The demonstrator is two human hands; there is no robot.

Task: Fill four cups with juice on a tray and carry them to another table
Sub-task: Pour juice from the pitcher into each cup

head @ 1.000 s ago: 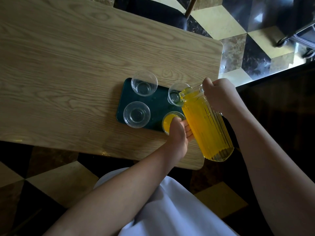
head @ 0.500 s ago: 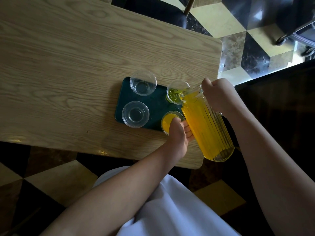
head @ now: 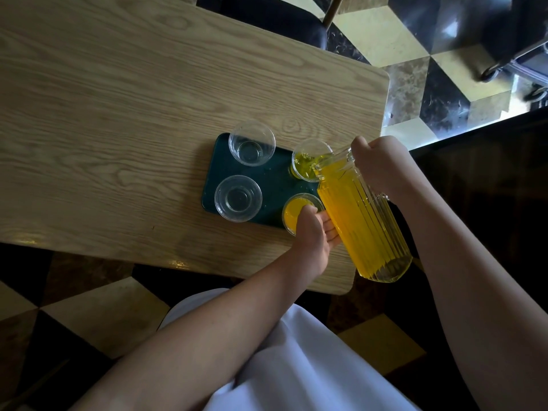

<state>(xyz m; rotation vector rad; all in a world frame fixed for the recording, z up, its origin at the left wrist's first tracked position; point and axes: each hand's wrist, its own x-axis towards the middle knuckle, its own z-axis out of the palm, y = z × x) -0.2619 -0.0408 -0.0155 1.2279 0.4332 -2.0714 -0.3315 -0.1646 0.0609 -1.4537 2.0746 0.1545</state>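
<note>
A dark green tray (head: 275, 185) lies on the wooden table (head: 118, 114) with several clear plastic cups on it. The far left cup (head: 252, 143) and the near left cup (head: 238, 198) hold nothing. The near right cup (head: 293, 210) holds orange juice. Juice is running into the far right cup (head: 308, 161) from a ribbed glass pitcher (head: 361, 215) tipped over it. My right hand (head: 382, 164) grips the pitcher's handle. My left hand (head: 314, 235) presses against the pitcher's side from below, beside the near right cup.
The tray sits near the table's right front corner (head: 347, 286). A dark chair seat (head: 267, 16) stands behind the table. A dark counter (head: 489, 173) runs along the right. The floor (head: 400, 54) is tiled in black and yellow.
The pitcher has tipped further and juice has begun to collect in the far right cup, which was without juice a second ago. Both hands have kept their hold.
</note>
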